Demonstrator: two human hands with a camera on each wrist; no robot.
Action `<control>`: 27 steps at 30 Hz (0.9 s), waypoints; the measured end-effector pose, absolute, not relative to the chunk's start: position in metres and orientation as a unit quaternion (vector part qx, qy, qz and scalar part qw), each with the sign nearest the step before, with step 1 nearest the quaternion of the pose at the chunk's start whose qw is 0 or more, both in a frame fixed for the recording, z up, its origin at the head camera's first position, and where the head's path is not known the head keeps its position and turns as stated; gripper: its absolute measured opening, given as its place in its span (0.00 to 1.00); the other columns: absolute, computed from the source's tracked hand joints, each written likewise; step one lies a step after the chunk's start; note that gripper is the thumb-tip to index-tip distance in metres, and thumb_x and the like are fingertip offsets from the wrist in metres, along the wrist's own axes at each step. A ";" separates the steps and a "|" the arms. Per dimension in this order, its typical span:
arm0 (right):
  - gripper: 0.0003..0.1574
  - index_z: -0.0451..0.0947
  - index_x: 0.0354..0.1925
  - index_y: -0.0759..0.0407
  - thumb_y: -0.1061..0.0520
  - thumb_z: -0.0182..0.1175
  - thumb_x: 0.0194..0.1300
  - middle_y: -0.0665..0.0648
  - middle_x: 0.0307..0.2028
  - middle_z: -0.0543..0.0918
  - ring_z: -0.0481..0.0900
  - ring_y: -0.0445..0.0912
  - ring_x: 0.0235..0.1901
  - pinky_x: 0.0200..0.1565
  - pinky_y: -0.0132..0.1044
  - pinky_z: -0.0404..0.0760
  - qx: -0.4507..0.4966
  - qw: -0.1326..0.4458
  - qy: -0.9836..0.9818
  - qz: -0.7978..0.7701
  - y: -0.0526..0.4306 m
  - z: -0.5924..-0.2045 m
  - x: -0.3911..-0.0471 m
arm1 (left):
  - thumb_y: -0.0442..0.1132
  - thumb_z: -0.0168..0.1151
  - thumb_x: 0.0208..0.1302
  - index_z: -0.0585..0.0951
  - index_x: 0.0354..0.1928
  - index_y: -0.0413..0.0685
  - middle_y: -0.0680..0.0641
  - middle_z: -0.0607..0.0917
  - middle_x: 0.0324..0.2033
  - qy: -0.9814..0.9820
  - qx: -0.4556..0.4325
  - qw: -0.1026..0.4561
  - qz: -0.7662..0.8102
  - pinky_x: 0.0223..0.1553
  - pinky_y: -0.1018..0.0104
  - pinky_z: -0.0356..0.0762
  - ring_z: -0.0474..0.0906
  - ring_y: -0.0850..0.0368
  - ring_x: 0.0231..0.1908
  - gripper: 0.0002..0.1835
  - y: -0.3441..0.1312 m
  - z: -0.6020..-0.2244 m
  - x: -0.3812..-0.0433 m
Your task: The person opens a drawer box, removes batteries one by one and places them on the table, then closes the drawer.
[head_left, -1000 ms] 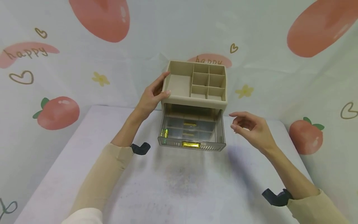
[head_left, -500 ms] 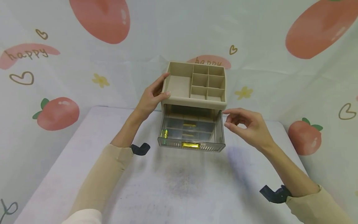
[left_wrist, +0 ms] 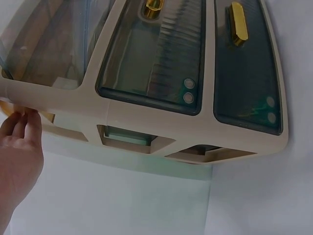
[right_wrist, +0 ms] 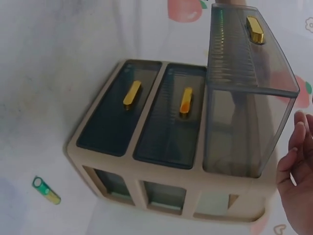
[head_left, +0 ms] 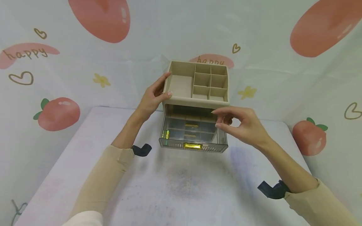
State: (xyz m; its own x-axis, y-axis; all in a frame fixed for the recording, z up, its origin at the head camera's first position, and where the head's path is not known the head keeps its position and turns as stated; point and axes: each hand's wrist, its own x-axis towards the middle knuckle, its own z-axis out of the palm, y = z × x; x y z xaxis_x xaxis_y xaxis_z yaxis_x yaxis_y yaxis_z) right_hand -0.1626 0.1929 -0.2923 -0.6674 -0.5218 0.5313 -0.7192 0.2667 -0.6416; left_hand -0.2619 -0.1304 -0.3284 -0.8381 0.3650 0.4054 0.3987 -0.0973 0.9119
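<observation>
My left hand (head_left: 151, 99) holds the upper left side of a beige desktop organizer (head_left: 181, 86), thumb at its front corner. In the left wrist view, my fingertips lie along the beige frame. The organizer's top clear drawer (head_left: 209, 147) is pulled out, with a gold handle (head_left: 193, 146) on its front. Small green-and-gold batteries (head_left: 167, 134) stand in its left front corner. My right hand (head_left: 245, 122) hovers over the drawer's right side, fingers bent and thumb apart from the index finger, with nothing visible between them.
Two lower drawers (right_wrist: 168, 117) with gold handles are shut. A green-and-gold battery (right_wrist: 46, 190) lies on the white table beside the organizer in the right wrist view. The organizer's top has a large tray and several small compartments. A fruit-print cloth (head_left: 135, 56) hangs behind.
My right hand has moved left, from beside the drawer to over its right side. My left hand, the organizer and the drawer have stayed in place.
</observation>
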 end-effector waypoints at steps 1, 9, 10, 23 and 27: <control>0.26 0.84 0.49 0.60 0.74 0.71 0.52 0.48 0.31 0.83 0.78 0.41 0.30 0.35 0.30 0.76 0.398 0.104 -0.785 0.463 0.191 -0.291 -0.163 | 0.32 0.58 0.70 0.60 0.77 0.53 0.53 0.58 0.75 -0.672 -0.284 0.012 -0.684 0.70 0.56 0.58 0.54 0.52 0.74 0.36 -0.130 -0.328 -0.262; 0.24 0.84 0.49 0.58 0.72 0.72 0.53 0.48 0.32 0.85 0.80 0.42 0.31 0.35 0.31 0.78 0.399 0.066 -0.787 0.466 0.176 -0.288 -0.163 | 0.32 0.58 0.70 0.60 0.77 0.53 0.53 0.58 0.75 -0.671 -0.288 0.014 -0.683 0.71 0.54 0.57 0.54 0.52 0.74 0.35 -0.131 -0.328 -0.264; 0.24 0.84 0.49 0.58 0.70 0.72 0.54 0.47 0.32 0.85 0.80 0.42 0.31 0.35 0.31 0.78 0.396 0.060 -0.791 0.462 0.175 -0.287 -0.162 | 0.32 0.58 0.70 0.60 0.77 0.53 0.53 0.58 0.75 -0.671 -0.288 0.014 -0.683 0.71 0.54 0.57 0.53 0.52 0.75 0.35 -0.131 -0.328 -0.263; 0.21 0.83 0.52 0.57 0.64 0.71 0.59 0.47 0.36 0.87 0.84 0.43 0.31 0.33 0.33 0.80 0.338 -0.042 -0.828 0.445 0.157 -0.280 -0.162 | 0.31 0.57 0.70 0.59 0.77 0.51 0.52 0.58 0.76 -0.664 -0.292 0.013 -0.688 0.71 0.54 0.56 0.54 0.52 0.74 0.36 -0.129 -0.327 -0.262; 0.22 0.82 0.54 0.59 0.63 0.71 0.60 0.48 0.37 0.87 0.85 0.42 0.34 0.37 0.35 0.82 0.327 -0.068 -0.836 0.435 0.149 -0.279 -0.162 | 0.31 0.57 0.70 0.59 0.77 0.52 0.51 0.58 0.76 -0.668 -0.287 0.011 -0.686 0.70 0.54 0.59 0.55 0.52 0.74 0.36 -0.129 -0.328 -0.262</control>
